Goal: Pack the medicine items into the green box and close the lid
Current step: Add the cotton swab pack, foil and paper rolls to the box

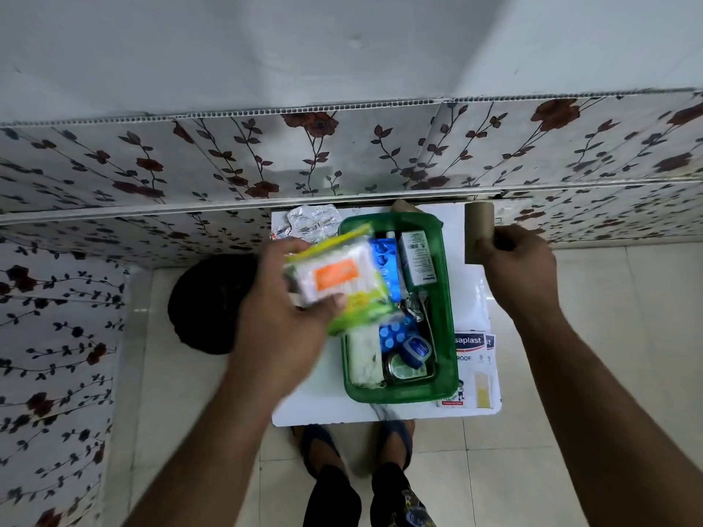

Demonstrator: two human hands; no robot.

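Observation:
The green box (450, 310) stands open on a small white table (315, 405). Inside lie blue blister packs (395, 334), a white-green carton (418, 256), a white gauze roll (363, 359) and a small round tin (405, 370). My left hand (281, 310) holds a yellow-green packet of cotton swabs (338, 279) over the box's left rim. My right hand (521, 268) grips a brown bandage roll (478, 230) at the table's far right corner. Plaster packets (475, 359) lie to the right of the box. Silver blister strips (312, 220) lie at the far left.
A floral-patterned wall panel (342, 157) rises right behind the table. A black round object (209, 302) sits on the tiled floor to the table's left. My feet in sandals (353, 443) stand at the table's near edge.

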